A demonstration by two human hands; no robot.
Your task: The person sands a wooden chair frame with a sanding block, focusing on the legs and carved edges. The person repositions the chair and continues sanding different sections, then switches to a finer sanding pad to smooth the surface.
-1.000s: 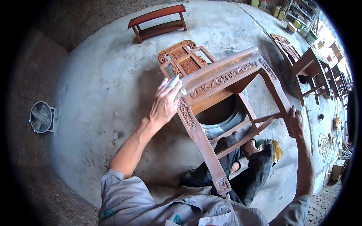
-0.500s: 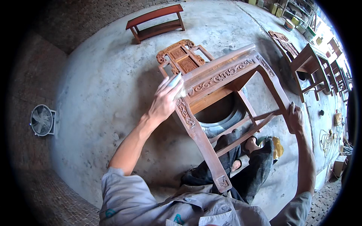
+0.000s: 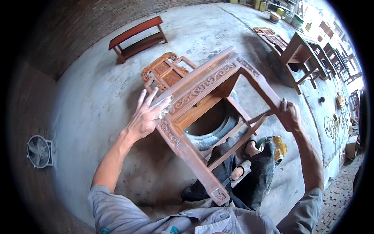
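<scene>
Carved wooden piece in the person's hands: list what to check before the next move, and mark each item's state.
1. Right hand gripping the carved wooden piece: ok, at its right leg.
2. Left hand holding the crumpled pale sheet: ok, at the piece's left corner.
3. Sheet's working face sound: cannot tell, hidden.
4. Left leg standing on the floor: not ok, its end is over the dark trousers.
5. Piece resting on the dark ring: cannot tell, contact hidden.

Concrete floor [image 3: 87, 117] grey, blotched. Brick wall [image 3: 89, 33], upper left. Red-topped bench [image 3: 136, 31] near it. White-framed fan [image 3: 39, 151], left edge. Bright light [image 3: 314, 11] toward upper right.
</scene>
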